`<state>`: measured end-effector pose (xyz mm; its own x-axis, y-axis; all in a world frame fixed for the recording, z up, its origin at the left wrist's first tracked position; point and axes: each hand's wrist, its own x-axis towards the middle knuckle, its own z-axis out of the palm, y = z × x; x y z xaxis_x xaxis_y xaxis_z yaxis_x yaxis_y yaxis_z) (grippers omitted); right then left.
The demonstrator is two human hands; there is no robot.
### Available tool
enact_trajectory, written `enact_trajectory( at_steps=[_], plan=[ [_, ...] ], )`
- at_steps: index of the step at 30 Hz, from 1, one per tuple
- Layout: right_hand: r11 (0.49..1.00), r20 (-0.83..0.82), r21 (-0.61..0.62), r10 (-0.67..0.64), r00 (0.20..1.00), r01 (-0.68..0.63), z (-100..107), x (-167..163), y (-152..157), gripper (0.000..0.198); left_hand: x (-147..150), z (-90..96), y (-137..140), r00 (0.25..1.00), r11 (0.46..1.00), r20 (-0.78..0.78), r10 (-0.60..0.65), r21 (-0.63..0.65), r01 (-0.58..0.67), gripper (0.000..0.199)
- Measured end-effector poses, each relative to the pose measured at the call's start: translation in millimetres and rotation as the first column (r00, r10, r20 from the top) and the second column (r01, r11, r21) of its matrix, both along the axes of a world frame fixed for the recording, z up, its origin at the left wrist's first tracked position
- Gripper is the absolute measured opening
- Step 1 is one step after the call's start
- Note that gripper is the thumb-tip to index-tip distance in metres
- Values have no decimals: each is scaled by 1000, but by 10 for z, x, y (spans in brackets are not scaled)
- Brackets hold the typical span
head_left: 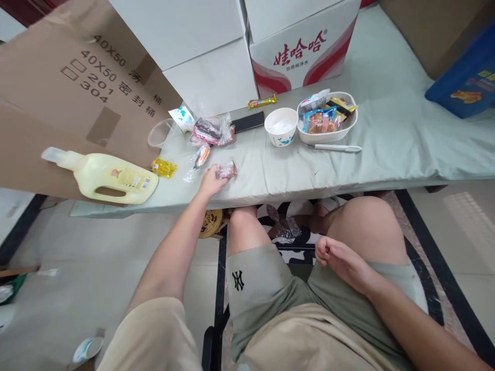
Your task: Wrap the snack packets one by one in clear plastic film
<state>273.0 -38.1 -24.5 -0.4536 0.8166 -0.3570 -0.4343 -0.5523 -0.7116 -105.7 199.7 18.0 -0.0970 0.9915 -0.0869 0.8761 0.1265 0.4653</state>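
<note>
My left hand is closed on a small snack packet in clear wrapping, near the front edge of the cloth-covered bench. Just beyond it lie an orange-and-white wrapped snack and a bundle of dark snacks in clear plastic. A yellow packet is to the left. My right hand hovers over my right thigh with its fingers curled; whether anything is inside them is hidden. Farther right on the bench, a white tray holds several wrapped snacks, beside a paper bowl with something white inside.
A pale yellow detergent bottle lies at the bench's left end. Behind stand a large cardboard box and white cartons. A dark phone, a yellow wrapped bar, a white pen and a blue container are also there.
</note>
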Motion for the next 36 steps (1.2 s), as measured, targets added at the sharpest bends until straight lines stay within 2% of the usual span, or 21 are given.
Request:
enact_trajectory(
  at_steps=[3, 7, 10, 13, 16, 18, 20, 22, 25, 27, 29, 31, 36],
  plan=[
    [998, 50, 55, 15, 999, -17, -29, 0, 10, 48, 143, -8, -16, 999, 996, -23, -24, 81, 25, 40],
    [997, 95, 72, 28, 995, -35, -11, 18, 21, 49, 364, 78, -53, 996, 988, 23, -82, 130, 78, 34],
    [985, 195, 143, 63, 979, -92, 69, 39, 42, 44, 548, 158, -74, 970, 977, 185, -157, 170, 125, 38],
    [952, 367, 279, 19, 930, -129, 203, 39, 203, 31, 797, 152, -79, 864, 974, 451, -224, 121, 189, 43],
    [869, 506, 491, -231, 831, -57, 309, 14, 630, 23, 1094, 18, -81, 723, 969, 650, -234, 94, 229, 46],
    [802, 587, 594, -382, 714, -59, 328, -11, 1029, 41, 1264, -106, -94, 641, 970, 736, -218, 89, 227, 46],
    [740, 646, 655, -441, 623, -156, 310, -48, 1419, 65, 1371, -213, -122, 578, 966, 789, -210, 79, 244, 45],
    [665, 658, 695, -435, 615, -274, 270, -106, 1701, 72, 1411, -280, -162, 534, 953, 811, -240, 91, 290, 42],
    [573, 605, 751, -395, 692, -329, 195, -223, 1834, 55, 1398, -309, -238, 476, 936, 837, -271, 115, 332, 39],
    [565, 547, 779, -401, 735, -271, 149, -302, 1784, 37, 1393, -295, -285, 426, 949, 874, -234, 110, 295, 46],
    [580, 510, 789, -435, 742, -202, 122, -366, 1716, 24, 1410, -257, -316, 367, 964, 912, -187, 99, 246, 63],
    [584, 496, 795, -470, 730, -165, 123, -409, 1688, 21, 1445, -196, -324, 305, 969, 941, -145, 73, 236, 74],
    [572, 497, 810, -557, 665, -126, 176, -445, 1785, 19, 1550, -48, -289, 206, 941, 978, 23, -91, 327, 74]
  ],
)
